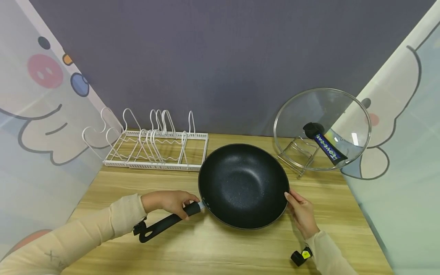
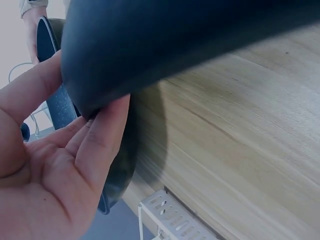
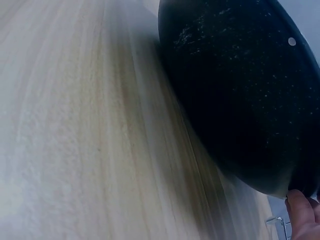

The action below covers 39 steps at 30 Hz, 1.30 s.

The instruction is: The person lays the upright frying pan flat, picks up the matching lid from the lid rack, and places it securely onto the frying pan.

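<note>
A black wok point(image 1: 244, 187) with a long black handle point(image 1: 168, 223) is held over the middle of the wooden table, its hollow side facing up toward the head camera. My left hand point(image 1: 172, 202) pinches the handle close to the wok between thumb and fingers; the left wrist view shows this grip point(image 2: 75, 140) up close. On the opposite side, my right hand point(image 1: 302, 214) pinches the rim with the thumb on top. In the right wrist view, the wok's speckled underside point(image 3: 240, 90) is apart from the tabletop, and only some fingertips point(image 3: 302, 212) show.
A white wire rack point(image 1: 154, 166) with several upright loops stands at the back left. At the back right, a glass lid point(image 1: 330, 114) with a black knob leans in a small metal stand point(image 1: 292, 164). A grey wall and printed side panels surround the table.
</note>
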Available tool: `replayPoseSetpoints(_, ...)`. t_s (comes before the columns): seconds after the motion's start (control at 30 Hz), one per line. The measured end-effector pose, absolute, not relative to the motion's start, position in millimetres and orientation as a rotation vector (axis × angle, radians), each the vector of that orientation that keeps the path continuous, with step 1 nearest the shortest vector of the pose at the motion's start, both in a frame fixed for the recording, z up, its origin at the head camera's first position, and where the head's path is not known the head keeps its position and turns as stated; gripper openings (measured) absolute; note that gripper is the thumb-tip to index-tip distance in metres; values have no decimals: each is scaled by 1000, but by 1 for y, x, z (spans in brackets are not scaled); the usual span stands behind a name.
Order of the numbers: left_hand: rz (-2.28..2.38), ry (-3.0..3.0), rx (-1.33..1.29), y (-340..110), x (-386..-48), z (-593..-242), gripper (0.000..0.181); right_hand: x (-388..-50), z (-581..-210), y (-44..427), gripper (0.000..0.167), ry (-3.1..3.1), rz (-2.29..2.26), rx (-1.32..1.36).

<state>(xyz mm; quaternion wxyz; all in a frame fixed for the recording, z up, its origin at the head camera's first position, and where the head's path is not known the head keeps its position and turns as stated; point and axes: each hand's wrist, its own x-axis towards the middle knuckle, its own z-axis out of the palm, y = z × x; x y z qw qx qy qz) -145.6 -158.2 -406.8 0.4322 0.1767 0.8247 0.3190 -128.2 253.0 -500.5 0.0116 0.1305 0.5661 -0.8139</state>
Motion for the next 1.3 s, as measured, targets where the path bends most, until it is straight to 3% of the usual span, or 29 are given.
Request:
replayPoseSetpoints(0.77,804,2093,537,-168,-151,-400,53,-137,-487,255,23,1988,-2355,430)
replayPoseSetpoints(1.3,834,2073,553,-168,-153,-396,48,-150,-467,275,24,2142,-2551,115)
